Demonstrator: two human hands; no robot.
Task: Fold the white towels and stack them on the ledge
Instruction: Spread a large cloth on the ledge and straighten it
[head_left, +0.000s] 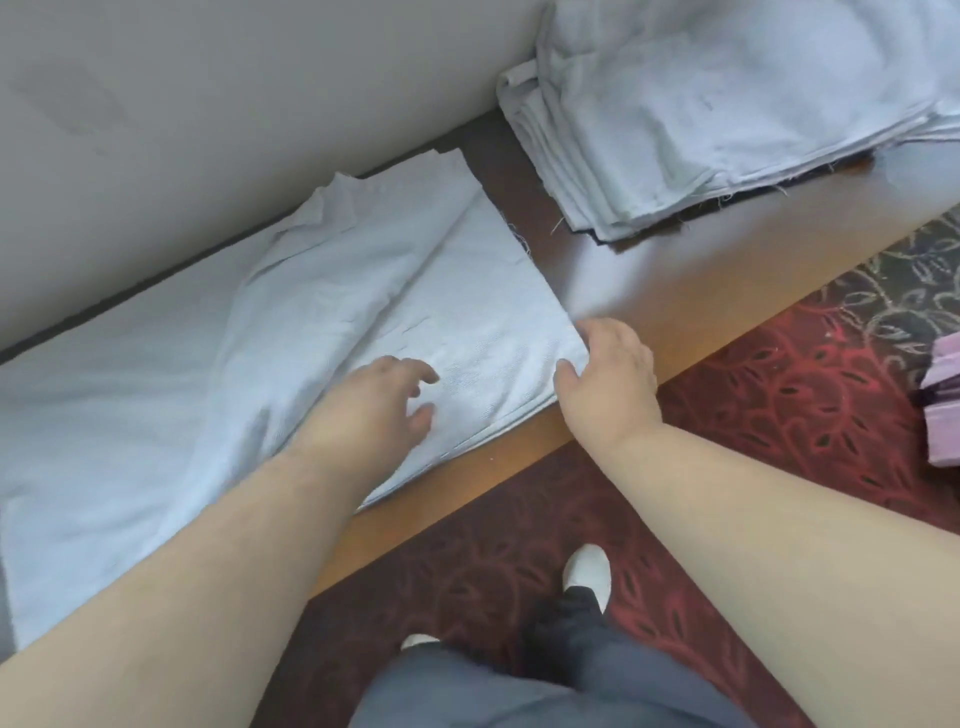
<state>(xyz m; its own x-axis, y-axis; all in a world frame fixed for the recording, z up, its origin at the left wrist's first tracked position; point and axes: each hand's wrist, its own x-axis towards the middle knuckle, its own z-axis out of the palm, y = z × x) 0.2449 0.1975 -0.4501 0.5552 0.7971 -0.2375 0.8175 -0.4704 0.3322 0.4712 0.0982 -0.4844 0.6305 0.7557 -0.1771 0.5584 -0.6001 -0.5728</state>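
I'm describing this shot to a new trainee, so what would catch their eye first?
Probably the two hands on the white towel spread over the wooden ledge: the left hand rests on it, and the right hand holds its near right corner. Next, the stack of folded towels at the upper right.

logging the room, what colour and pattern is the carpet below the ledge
Dark red carpet with a leaf or vine pattern, turning grey toward the far right; seen in the head view.
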